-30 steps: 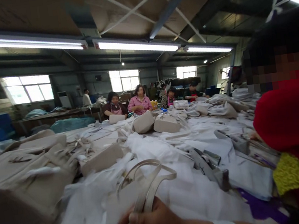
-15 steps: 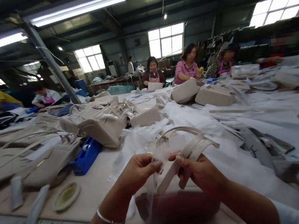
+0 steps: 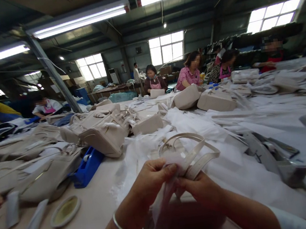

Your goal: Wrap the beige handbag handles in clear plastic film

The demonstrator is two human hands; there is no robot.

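Note:
A beige handbag (image 3: 187, 215) stands in front of me at the table edge, its lower part dark and blurred. Its pale straps (image 3: 201, 160) loop up and away from me. My left hand (image 3: 153, 174) is closed, pinching a strip of thin translucent wrapping (image 3: 164, 199) against the straps; the strip hangs down the near side of the bag. Just to the right, my right hand (image 3: 200, 189) is closed around the base of the straps, and its fingertips are partly hidden. The two hands nearly touch.
Left of my hands are a blue tape dispenser (image 3: 88, 166), a round shallow dish (image 3: 66, 211) and heaped beige bags (image 3: 106, 137). White wrapping sheets (image 3: 233, 167) cover the right side, with a grey tape dispenser (image 3: 277, 158) on them. Co-workers (image 3: 188, 72) sit across the table.
My left hand has moved right, bringing the translucent strip onto the straps. My right hand has shifted slightly down around the strap base. The view has tilted up a little.

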